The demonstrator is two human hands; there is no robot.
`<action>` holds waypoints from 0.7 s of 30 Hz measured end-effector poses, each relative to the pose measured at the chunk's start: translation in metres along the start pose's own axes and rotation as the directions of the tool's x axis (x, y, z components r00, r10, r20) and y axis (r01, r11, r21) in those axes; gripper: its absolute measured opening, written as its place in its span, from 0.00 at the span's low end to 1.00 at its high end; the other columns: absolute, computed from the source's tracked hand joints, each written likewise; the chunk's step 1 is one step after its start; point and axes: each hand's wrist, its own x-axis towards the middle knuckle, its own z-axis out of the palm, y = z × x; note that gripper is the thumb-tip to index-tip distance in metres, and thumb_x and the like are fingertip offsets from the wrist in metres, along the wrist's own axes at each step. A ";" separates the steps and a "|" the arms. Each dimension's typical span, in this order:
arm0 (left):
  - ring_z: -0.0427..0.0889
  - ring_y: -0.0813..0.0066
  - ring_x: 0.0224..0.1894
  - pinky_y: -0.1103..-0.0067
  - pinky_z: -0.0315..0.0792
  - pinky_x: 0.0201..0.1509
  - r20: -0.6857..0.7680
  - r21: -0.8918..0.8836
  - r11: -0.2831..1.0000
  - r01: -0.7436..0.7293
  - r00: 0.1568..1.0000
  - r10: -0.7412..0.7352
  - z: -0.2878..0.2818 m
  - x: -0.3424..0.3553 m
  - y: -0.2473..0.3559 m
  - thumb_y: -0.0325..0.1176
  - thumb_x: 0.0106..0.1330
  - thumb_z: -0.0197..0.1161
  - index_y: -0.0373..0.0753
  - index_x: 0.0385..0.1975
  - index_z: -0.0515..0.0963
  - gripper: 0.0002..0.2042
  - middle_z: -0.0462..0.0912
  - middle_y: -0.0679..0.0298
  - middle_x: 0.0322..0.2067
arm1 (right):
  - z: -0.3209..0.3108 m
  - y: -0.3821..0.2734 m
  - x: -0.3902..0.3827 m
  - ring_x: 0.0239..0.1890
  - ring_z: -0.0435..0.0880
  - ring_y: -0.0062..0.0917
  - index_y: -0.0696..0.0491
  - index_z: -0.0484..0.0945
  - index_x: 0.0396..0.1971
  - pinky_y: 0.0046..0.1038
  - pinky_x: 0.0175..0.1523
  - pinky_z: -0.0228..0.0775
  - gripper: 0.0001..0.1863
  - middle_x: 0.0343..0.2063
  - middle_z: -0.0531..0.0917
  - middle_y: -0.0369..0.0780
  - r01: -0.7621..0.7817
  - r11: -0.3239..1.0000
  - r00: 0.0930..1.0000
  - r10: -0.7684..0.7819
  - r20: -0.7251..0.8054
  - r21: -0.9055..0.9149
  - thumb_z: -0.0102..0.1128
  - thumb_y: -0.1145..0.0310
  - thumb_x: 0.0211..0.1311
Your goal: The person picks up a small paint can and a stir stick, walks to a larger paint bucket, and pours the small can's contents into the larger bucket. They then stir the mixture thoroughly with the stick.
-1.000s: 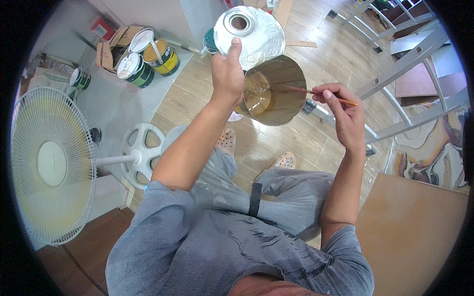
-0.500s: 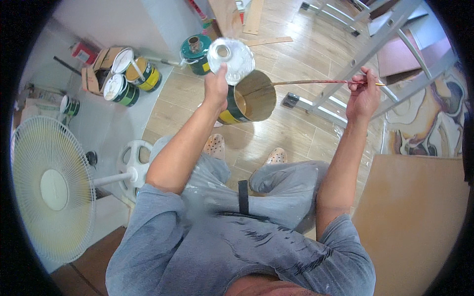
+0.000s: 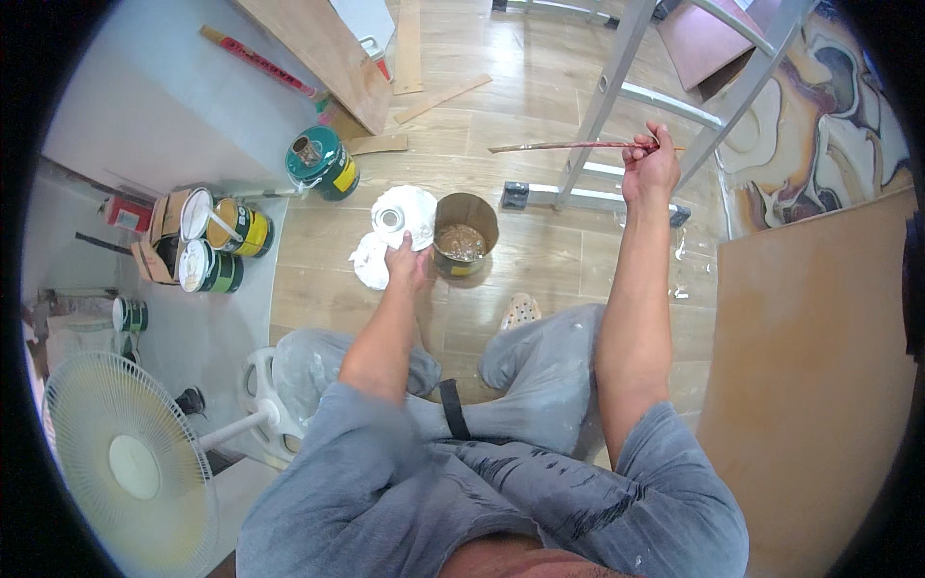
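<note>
My left hand [image 3: 409, 262] is closed on a round white piece [image 3: 409, 204] with a raised ring at its centre; I cannot tell whether it is a lid or a container. Below it on the floor lies a crumpled white piece [image 3: 369, 262]. Just right of that hand a paint bucket [image 3: 482, 216] stands upright, with brownish liquid [image 3: 461, 243] in its bottom. Held out to the right, my right hand [image 3: 651, 175] grips a long thin reddish stick [image 3: 568, 146], its far end pointing left, above and apart from the bucket.
A metal ladder [image 3: 609, 82] stands at right, beside a marbled panel [image 3: 819, 116] and a large brown board [image 3: 809, 376]. A green-lidded bucket [image 3: 323, 164] stands at far left, with several paint cans [image 3: 231, 231] nearer the wall. A white fan [image 3: 135, 467] is at near left.
The tilted bucket now stands upright on the floor. My left hand has come down and left with the white piece. The stick has come out of the bucket in my right hand.
</note>
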 end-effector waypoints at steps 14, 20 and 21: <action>0.83 0.48 0.64 0.63 0.76 0.67 0.652 0.755 -0.246 -0.608 0.735 0.184 -0.005 -0.044 0.012 0.46 0.77 0.66 0.37 0.68 0.78 0.26 0.83 0.43 0.62 | 0.023 0.011 -0.008 0.21 0.72 0.17 0.57 0.79 0.48 0.23 0.27 0.66 0.14 0.27 0.80 0.38 0.009 0.999 0.996 -0.005 0.085 -0.049 0.54 0.60 0.83; 0.68 0.43 0.77 0.62 0.66 0.80 0.519 0.729 -0.503 -0.464 0.854 -0.035 0.002 -0.042 0.011 0.63 0.71 0.66 0.43 0.76 0.71 0.40 0.62 0.41 0.79 | 0.030 0.013 -0.018 0.21 0.72 0.17 0.56 0.79 0.47 0.21 0.28 0.67 0.13 0.28 0.80 0.38 0.000 0.998 0.996 0.007 0.092 -0.068 0.53 0.61 0.83; 0.68 0.43 0.77 0.63 0.66 0.80 0.522 0.748 -0.444 -0.493 0.851 -0.067 -0.002 -0.040 0.014 0.64 0.69 0.68 0.41 0.77 0.69 0.43 0.63 0.40 0.78 | 0.032 0.012 -0.020 0.21 0.72 0.17 0.56 0.79 0.47 0.21 0.28 0.67 0.13 0.28 0.80 0.38 -0.001 0.997 0.996 0.008 0.089 -0.072 0.53 0.61 0.83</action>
